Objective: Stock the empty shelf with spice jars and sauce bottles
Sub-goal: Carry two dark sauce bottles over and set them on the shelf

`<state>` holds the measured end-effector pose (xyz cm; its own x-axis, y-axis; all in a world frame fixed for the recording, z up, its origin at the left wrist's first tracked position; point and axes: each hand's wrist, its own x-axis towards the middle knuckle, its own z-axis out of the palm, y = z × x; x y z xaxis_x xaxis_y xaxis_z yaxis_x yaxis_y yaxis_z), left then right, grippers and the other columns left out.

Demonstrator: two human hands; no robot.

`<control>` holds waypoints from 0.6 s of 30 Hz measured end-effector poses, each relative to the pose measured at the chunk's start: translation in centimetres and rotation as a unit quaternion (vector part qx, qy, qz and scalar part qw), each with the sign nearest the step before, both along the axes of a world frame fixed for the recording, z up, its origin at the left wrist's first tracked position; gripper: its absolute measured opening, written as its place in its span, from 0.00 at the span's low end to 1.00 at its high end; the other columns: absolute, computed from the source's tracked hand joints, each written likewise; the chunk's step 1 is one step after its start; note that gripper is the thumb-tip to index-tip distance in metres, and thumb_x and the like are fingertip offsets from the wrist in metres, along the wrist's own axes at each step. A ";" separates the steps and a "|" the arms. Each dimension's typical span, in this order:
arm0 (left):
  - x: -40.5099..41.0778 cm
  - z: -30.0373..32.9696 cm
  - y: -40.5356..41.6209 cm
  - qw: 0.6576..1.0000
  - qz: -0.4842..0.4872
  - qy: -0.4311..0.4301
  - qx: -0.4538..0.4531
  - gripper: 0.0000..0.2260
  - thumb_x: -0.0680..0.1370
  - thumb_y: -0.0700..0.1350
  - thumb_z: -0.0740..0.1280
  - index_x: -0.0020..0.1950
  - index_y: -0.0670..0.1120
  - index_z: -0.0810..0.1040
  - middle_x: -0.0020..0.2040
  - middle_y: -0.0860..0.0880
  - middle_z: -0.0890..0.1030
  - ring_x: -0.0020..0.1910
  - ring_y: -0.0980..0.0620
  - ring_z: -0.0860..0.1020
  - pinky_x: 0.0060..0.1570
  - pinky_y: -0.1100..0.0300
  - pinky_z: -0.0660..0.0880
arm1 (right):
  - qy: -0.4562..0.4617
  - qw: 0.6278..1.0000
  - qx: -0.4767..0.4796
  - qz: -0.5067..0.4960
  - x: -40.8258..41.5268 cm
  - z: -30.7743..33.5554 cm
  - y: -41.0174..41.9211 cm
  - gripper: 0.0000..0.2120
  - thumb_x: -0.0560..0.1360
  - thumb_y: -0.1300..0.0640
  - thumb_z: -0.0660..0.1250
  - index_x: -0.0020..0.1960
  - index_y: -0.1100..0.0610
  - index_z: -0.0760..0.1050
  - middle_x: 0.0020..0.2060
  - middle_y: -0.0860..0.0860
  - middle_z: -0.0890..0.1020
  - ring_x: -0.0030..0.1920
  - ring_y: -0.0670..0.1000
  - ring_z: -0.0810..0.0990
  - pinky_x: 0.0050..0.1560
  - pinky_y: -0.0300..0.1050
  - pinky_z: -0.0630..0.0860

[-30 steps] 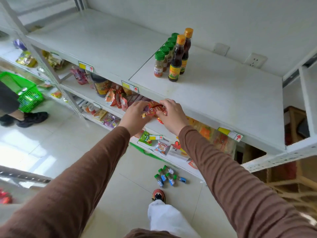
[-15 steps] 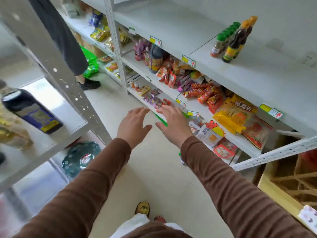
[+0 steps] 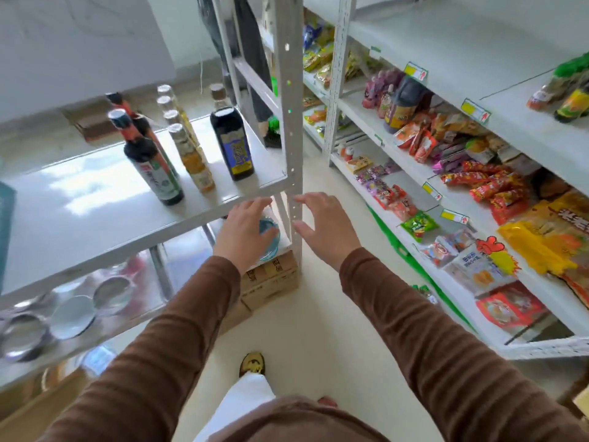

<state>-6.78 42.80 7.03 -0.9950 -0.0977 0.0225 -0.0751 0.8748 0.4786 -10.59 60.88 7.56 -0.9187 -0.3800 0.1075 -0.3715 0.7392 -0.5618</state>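
- Hands empty: left hand (image 3: 243,232) and right hand (image 3: 325,228) both out in front with fingers spread, holding nothing, level with the front corner of the grey side rack (image 3: 95,237).
- Supply sits on that rack's upper board, up and to the left of both hands. The left hand is nearer, just below the board's front edge; the right hand is beside the corner post (image 3: 291,122).
- All bottles stand upright, long axis vertical, so a reach from below and in front would meet the bodies side-on.
- Count on the rack: two dark red-capped sauce bottles (image 3: 149,161) one behind the other; a row of four pale amber bottles (image 3: 191,157) running back from the front; one squat dark bottle with a blue label (image 3: 231,138) closest to the post. Seven in all.
- Nearest to the left hand, by my reading, is the blue-labelled one, then the front amber one.
- Target shelf (image 3: 497,59) is the top white board of the long unit on the right, well apart from the hands, mostly bare.
- Already on it: a small cluster of green-capped jars and bottles (image 3: 564,90) at the frame's right edge, blurred and cropped; I cannot count them.
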 end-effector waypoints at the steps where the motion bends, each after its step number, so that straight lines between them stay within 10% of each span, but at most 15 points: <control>1: 0.5 0.0 -1.5 1.000 0.006 0.004 0.001 0.25 0.77 0.49 0.71 0.74 0.51 0.71 0.69 0.48 0.75 0.68 0.46 0.71 0.67 0.51 0.69 | 0.004 1.000 -0.009 0.004 0.2 0.2 -1.4 0.22 0.77 0.53 0.69 0.70 0.54 0.73 0.65 0.52 0.77 0.64 0.55 0.73 0.68 0.50 0.69; 18: -1.1 -3.0 -31.2 0.995 0.065 0.008 0.075 0.26 0.77 0.48 0.72 0.73 0.45 0.71 0.69 0.44 0.76 0.69 0.44 0.73 0.70 0.51 0.68 | -0.134 0.972 -0.186 -0.059 -3.6 -3.8 -32.4 0.41 0.71 0.52 0.77 0.77 0.55 0.59 0.74 0.53 0.69 0.74 0.52 0.69 0.75 0.51 0.65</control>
